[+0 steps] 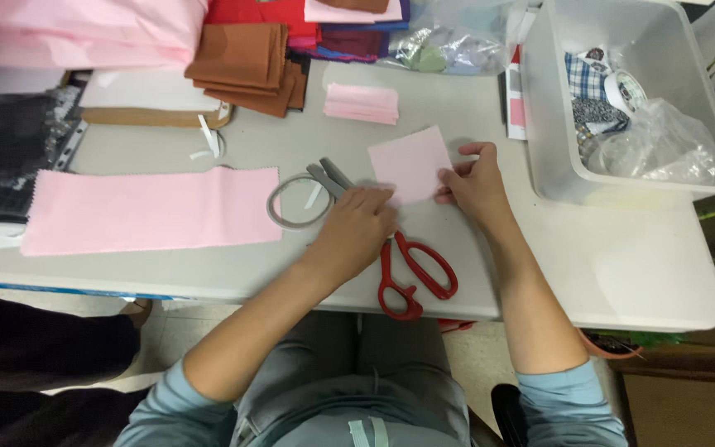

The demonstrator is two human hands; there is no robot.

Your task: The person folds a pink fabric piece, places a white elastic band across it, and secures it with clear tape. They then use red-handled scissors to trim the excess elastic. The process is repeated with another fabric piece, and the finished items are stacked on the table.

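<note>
A small pink fabric square (408,164) lies on the grey table (614,273). My left hand (356,225) presses its lower left corner with closed fingers. My right hand (473,184) pinches the square's right edge. Red-handled scissors (414,269) lie just under my left hand, near the table's front edge. A grey tape ring (279,217) with loose ends sits left of my left hand. A long pink fabric strip (151,209) with zigzag edges lies farther left.
A clear plastic bin (549,124) with fabric scraps, a tape roll and plastic bags stands at the right. A small folded pink stack (362,103), brown folded cloth (246,66) and other fabric piles sit at the back. A dark mat (6,149) lies at the far left.
</note>
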